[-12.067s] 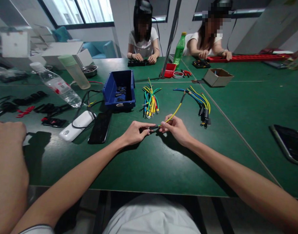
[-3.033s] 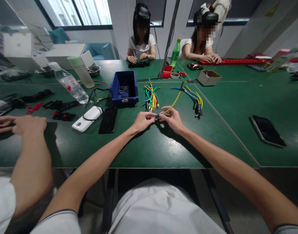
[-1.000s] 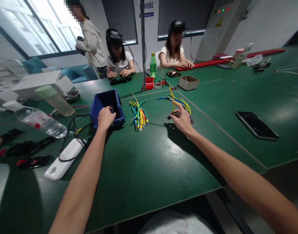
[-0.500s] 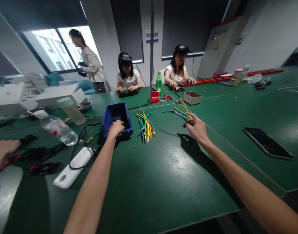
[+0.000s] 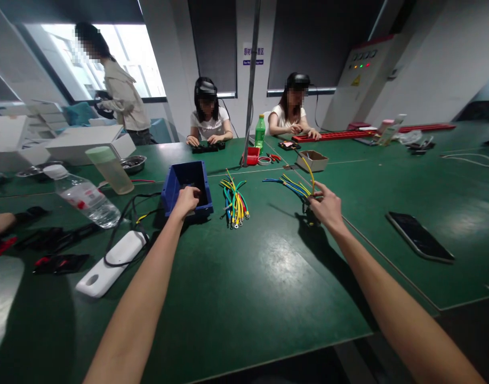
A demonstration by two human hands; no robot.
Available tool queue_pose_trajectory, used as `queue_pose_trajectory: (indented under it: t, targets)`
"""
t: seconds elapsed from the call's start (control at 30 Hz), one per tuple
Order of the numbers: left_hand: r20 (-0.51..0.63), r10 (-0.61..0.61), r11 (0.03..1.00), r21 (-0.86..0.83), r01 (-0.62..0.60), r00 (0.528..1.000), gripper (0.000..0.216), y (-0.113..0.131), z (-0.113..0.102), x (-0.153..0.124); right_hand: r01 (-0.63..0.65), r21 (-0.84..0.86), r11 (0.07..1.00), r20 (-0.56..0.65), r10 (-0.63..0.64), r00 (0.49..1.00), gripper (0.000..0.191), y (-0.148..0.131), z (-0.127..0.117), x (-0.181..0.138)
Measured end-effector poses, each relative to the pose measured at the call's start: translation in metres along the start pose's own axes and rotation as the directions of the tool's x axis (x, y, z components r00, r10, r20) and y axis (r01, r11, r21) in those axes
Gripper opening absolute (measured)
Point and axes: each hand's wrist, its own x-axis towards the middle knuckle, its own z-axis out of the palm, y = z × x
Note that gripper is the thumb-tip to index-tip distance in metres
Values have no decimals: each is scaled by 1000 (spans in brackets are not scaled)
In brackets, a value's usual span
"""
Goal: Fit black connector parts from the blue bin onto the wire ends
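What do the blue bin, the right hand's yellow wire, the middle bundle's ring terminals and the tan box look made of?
Blue bin: probably moulded plastic, satin; even colour, soft sheen.
Yellow wire: likely plastic-sheathed, smooth; even bright colour.
Ring terminals: probably metal, shiny; silvery glints.
Tan box: likely cardboard, matte; dull tan, thin flat walls.

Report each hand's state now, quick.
Left hand: in the blue bin; whether it grips anything cannot be told.
Right hand: closed, holding a yellow wire.
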Motion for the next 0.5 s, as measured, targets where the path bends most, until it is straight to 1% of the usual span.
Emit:
queue_pose_trajectory:
  t: [0.27,0.4,0.5]
  targets:
    - [-14,-12,999,-35,12,1000,25,-6,1,2,-25,-25,999,17,25,1000,57,11,5,3]
    - [-39,-49,998,-36,47,998,23,-5,1,2,-52,-93,994,0,53,999,53,15,4,5]
    - [-65,-62,998,-38,59,996,24,-3,0,0,-78,-123,989,11,80,997,49,18,2,6]
